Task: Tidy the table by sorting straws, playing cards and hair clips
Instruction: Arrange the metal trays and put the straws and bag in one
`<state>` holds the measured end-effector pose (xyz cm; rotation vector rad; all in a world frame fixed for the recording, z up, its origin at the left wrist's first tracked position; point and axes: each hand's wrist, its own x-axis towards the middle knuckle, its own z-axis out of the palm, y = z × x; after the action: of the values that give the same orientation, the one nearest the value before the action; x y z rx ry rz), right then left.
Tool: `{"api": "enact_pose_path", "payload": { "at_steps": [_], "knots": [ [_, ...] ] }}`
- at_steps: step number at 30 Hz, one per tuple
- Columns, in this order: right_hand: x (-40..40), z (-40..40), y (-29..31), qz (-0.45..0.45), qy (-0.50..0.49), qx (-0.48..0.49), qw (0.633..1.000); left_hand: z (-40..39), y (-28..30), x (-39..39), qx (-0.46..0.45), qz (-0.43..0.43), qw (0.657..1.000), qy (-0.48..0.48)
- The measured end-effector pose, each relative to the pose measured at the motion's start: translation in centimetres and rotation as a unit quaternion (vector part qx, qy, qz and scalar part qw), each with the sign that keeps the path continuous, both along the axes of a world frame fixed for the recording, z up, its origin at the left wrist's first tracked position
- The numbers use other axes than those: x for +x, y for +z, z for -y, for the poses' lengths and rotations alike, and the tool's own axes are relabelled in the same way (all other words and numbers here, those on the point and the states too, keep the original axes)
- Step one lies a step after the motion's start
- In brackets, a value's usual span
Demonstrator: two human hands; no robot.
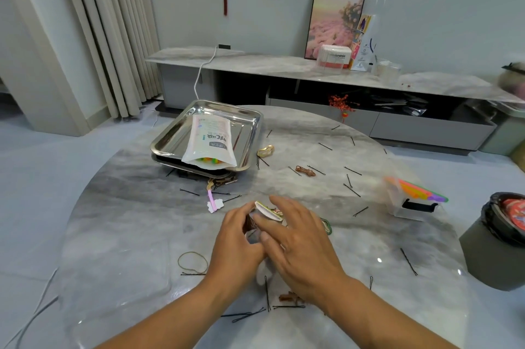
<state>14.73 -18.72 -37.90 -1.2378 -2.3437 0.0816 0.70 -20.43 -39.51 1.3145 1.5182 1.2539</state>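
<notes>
My left hand (237, 246) grips a stack of playing cards (267, 210) at the middle of the round marble table (136, 223). Over the stack from the right lies my right hand (295, 238), its fingers pressing the top and side of the cards. A white bag of coloured straws (209, 141) lies in a steel tray (170, 138) at the back left. Several black bobby pins (351, 190) are scattered over the table, with brown hair clips (305, 171) and a pink clip (212, 203).
A clear box with bright coloured pieces (412, 196) stands at the right. A dark bin (494, 249) stands beside the table's right edge. A rubber band (193, 263) lies front left, a gold clip (265, 151) beside the tray. A low cabinet (312, 70) runs along the wall.
</notes>
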Motion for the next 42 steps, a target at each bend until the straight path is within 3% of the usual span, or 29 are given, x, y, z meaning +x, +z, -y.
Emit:
{"api": "enact_pose_path", "payload": {
  "at_steps": [2, 5, 7, 12, 14, 16, 18, 21, 25, 29, 33, 37, 39, 42],
  "knots": [
    [0.2, 0.5, 0.7, -0.087, 0.002, -0.131, 0.988, 0.3, 0.4, 0.0, 0.003, 0.012, 1.000, -0.004],
    [-0.3, 0.4, 1.5, -0.369, -0.056, -0.298, 0.878, 0.7, 1.0, 0.2, 0.012, 0.009, 1.000, -0.004],
    [-0.3, -0.2, 1.8, -0.419, -0.084, -0.338, 0.839, 0.9, 1.3, 0.3, 0.016, 0.008, 1.000, -0.011],
    [-0.4, -0.6, 1.7, -0.458, -0.081, -0.348, 0.814, 0.9, 1.6, 0.2, 0.009, 0.012, 0.999, -0.028],
    [-0.6, -0.5, 1.4, -0.416, -0.073, -0.298, 0.856, 0.8, 1.6, 0.2, 0.012, 0.013, 1.000, -0.023],
    [-0.9, -0.2, 0.8, -0.299, -0.068, -0.222, 0.926, 0.7, 1.4, 0.3, 0.012, 0.016, 1.000, -0.011],
    [-0.9, 0.0, 0.5, -0.204, -0.074, -0.177, 0.960, 0.6, 1.3, 0.4, 0.010, 0.017, 1.000, -0.003],
    [-0.9, -0.1, 0.1, -0.174, -0.083, -0.157, 0.969, 0.5, 1.3, 0.5, 0.004, 0.015, 1.000, -0.001],
    [-1.1, -0.5, -0.3, -0.260, -0.119, -0.164, 0.944, 0.4, 1.3, 0.6, -0.002, 0.022, 1.000, 0.001],
    [-1.1, -0.9, -0.3, -0.277, -0.132, -0.165, 0.937, 0.5, 1.4, 0.7, -0.003, 0.029, 1.000, -0.006],
    [-1.1, -0.5, -0.1, -0.153, -0.107, -0.098, 0.977, 0.5, 1.4, 0.6, -0.001, 0.021, 1.000, -0.003],
    [-1.1, -0.3, -0.4, -0.002, -0.084, 0.045, 0.995, 0.5, 1.2, 0.5, -0.005, 0.015, 1.000, -0.001],
    [-0.9, -0.2, -0.8, 0.028, -0.061, 0.092, 0.994, 0.4, 0.9, 0.3, -0.015, 0.012, 1.000, -0.002],
    [-0.8, 0.1, -1.0, 0.045, -0.036, 0.080, 0.995, 0.3, 0.6, -0.2, -0.031, -0.007, 0.999, -0.011]
  ]
}}
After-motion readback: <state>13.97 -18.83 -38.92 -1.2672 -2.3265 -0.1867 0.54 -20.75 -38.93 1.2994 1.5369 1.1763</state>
